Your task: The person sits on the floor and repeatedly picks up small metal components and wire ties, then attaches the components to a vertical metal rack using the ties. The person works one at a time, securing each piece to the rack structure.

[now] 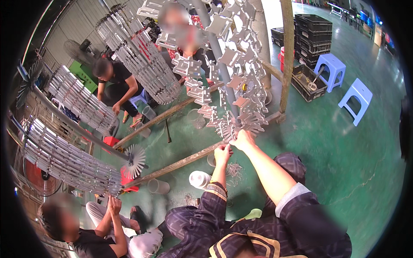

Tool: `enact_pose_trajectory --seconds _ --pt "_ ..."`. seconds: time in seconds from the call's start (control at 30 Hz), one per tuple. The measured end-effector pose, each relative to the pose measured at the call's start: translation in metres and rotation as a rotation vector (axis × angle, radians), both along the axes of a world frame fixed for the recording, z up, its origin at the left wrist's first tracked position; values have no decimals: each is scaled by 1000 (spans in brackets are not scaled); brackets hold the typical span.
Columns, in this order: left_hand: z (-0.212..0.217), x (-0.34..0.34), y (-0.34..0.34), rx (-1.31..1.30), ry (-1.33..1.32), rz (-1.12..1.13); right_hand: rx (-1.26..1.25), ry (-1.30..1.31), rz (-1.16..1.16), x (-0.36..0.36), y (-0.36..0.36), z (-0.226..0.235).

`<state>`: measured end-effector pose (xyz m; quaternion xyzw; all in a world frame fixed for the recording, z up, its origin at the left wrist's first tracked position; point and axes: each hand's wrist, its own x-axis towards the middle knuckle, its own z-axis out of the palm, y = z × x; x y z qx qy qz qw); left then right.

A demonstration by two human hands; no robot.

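A tall rack hung with many flat grey-white metal plates [188, 69] stands in front of me, with a grey pole [223, 73] through its middle. Thin strips [254, 127] fan out around the pole's lower end. My right hand [243, 140] is closed at this fan, its fingertips against the lowest parts. Just left and nearer, my left hand [223, 154] is pinched closed below the fan. Whatever either hand holds is too small or hidden to make out. Thin wire-like pieces [234, 170] lie on the floor under my hands.
A white tub [199, 179] and a clear cup [158, 187] lie left of my legs. A wooden beam [185, 162] crosses low, joined to a post [285, 56]. Two people work at similar racks [71, 157] on the left; another is behind mine. Blue stools [357, 101] and black crates [313, 36] stand right.
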<state>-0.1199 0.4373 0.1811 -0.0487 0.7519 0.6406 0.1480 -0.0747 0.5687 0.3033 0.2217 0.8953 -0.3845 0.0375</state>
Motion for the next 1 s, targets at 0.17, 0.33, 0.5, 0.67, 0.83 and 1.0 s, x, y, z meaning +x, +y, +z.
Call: enact_pose_trajectory --seconds 0.17,0.33,0.5,0.67,0.83,1.0 --pt "14 4 4 268 -300 -58 -8 -101 -96 -12 -5 -13" --pt "-2 1 -7 559 -390 -136 12 -108 -158 -21 -13 -33" --pt "-7 -1 -7 673 -439 -165 24 45 -198 -26 -8 -63" --pt "-10 -9 0 761 -478 -202 13 124 -240 -38 0 -91" --pt "-20 -8 5 769 -424 -151 -148 -24 -203 -33 0 -71" --pt "-24 -8 8 773 -389 -145 -219 -29 -230 -23 -4 -52"
